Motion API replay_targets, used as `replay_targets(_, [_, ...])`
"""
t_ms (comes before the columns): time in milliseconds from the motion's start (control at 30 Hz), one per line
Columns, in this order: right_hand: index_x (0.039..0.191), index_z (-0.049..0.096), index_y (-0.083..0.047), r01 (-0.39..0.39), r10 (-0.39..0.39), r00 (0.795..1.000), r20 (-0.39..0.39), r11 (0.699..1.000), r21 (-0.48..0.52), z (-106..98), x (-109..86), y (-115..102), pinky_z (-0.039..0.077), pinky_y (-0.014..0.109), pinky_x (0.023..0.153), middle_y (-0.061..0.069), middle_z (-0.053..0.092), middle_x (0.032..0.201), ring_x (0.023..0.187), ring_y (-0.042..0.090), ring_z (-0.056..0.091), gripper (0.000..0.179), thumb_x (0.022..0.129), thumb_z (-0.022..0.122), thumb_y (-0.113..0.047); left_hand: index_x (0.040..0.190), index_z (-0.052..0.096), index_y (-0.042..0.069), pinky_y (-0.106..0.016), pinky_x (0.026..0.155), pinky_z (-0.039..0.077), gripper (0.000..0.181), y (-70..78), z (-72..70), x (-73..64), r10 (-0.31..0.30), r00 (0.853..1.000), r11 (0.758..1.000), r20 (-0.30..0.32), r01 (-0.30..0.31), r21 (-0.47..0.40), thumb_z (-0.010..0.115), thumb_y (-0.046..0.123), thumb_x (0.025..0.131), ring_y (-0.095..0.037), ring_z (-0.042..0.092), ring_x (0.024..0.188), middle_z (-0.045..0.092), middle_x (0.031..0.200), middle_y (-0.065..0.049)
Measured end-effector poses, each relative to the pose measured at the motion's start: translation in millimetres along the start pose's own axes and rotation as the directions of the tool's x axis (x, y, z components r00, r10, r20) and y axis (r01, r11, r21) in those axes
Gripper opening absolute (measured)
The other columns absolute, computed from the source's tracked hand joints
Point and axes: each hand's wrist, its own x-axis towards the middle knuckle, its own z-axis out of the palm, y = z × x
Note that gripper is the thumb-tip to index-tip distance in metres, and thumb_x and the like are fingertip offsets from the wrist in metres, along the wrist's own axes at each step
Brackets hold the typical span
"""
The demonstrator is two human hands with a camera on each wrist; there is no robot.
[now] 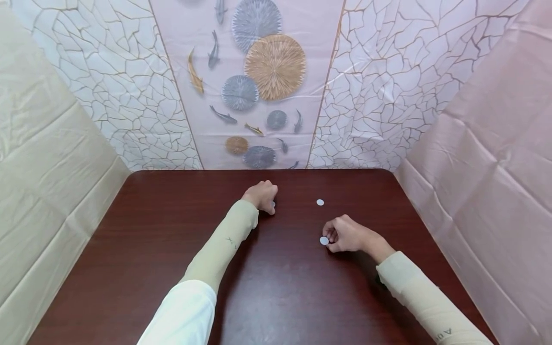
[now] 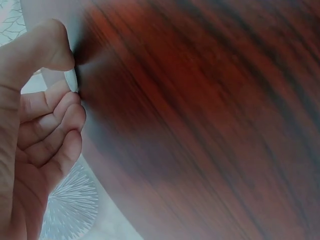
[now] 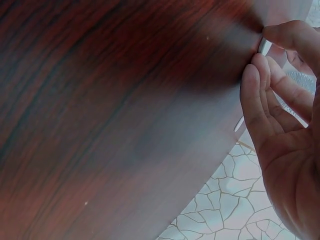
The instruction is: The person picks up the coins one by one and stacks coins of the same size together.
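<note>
Toward the far side of the table, my left hand (image 1: 262, 195) has a small white disc (image 2: 71, 80) between thumb and fingertips, low at the tabletop. In the head view that disc is mostly hidden behind the hand. Closer in and to the right, my right hand (image 1: 348, 235) pinches another flat white disc (image 1: 324, 240) by its edges, its thumb on the near side. A third white disc (image 1: 320, 202) lies flat on the table beyond the right hand. The right wrist view shows it as a thin sliver past the fingers.
The dark reddish-brown wooden table (image 1: 276, 297) has rounded far corners. Behind it hangs a patterned cloth (image 1: 371, 96) with fish and round leaf shapes. Plain beige cloth (image 1: 47, 182) flanks the left side, and pinkish cloth (image 1: 487, 167) the right.
</note>
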Motion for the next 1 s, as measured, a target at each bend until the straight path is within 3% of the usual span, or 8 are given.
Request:
replay_targets(167, [0.093, 0.073, -0.008, 0.018, -0.018, 1.0, 0.007, 1.0, 0.004, 2.2, 3.0, -0.8, 0.058, 0.021, 0.07, -0.005, 0.072, 0.084, 0.076, 0.005, 0.068, 0.02, 0.077, 0.085, -0.004, 0.098, 0.068, 0.013, -0.032, 0.073, 0.053, 0.022, -2.2, 2.1, -3.1, 0.01, 1.0, 0.998, 0.016, -0.011, 0.064, 0.081, 0.028, 0.089, -0.019, 0.064, 0.082, 0.065, 0.097, -0.008])
replay_targets(433, [0.093, 0.073, -0.01, -0.004, 0.004, 1.0, 0.008, 1.0, -0.004, 1.2, 3.4, -2.3, 0.058, 0.021, 0.071, -0.005, 0.072, 0.084, 0.076, 0.005, 0.067, 0.02, 0.078, 0.085, -0.006, 0.093, 0.068, 0.014, -0.03, 0.07, 0.052, 0.019, -1.2, 5.8, -4.8, 0.04, 0.999, 0.997, 0.007, -0.04, 0.064, 0.079, 0.028, 0.088, -0.019, 0.064, 0.077, 0.065, 0.092, -0.006])
replay_targets(667, [0.092, 0.073, -0.01, -0.001, 0.001, 1.0, 0.002, 1.0, -0.011, -1.2, 1.4, -0.4, 0.058, 0.021, 0.07, -0.005, 0.072, 0.083, 0.076, 0.005, 0.068, 0.021, 0.077, 0.086, -0.006, 0.09, 0.065, 0.015, -0.032, 0.073, 0.05, 0.019, 11.3, 3.0, -9.4, 0.087, 0.996, 0.993, 0.022, -0.088, 0.082, 0.077, 0.029, 0.086, -0.021, 0.06, 0.086, 0.063, 0.1, -0.008])
replay_targets(833, [0.091, 0.072, -0.01, -0.003, 0.003, 1.0, 0.0, 1.0, -0.01, -2.3, 1.7, 0.8, 0.058, 0.021, 0.07, -0.005, 0.071, 0.083, 0.076, 0.005, 0.067, 0.02, 0.077, 0.086, -0.007, 0.076, 0.064, 0.016, -0.029, 0.064, 0.047, 0.018, 23.6, -2.6, -16.9, 0.15, 0.989, 0.986, 0.0, -0.15, 0.074, 0.076, 0.027, 0.082, -0.018, 0.06, 0.07, 0.063, 0.082, -0.003])
replay_targets(1000, [0.09, 0.072, -0.01, 0.002, -0.002, 1.0, 0.0, 1.0, -0.011, -1.1, 2.7, 0.4, 0.058, 0.021, 0.07, -0.005, 0.071, 0.082, 0.076, 0.006, 0.067, 0.02, 0.077, 0.086, -0.007, 0.063, 0.059, 0.019, -0.025, 0.055, 0.04, 0.025, 32.1, -2.3, -30.8, 0.195, 0.981, 0.981, 0.015, -0.196, 0.016, 0.074, 0.023, 0.082, -0.011, 0.051, 0.055, 0.058, 0.062, 0.003])
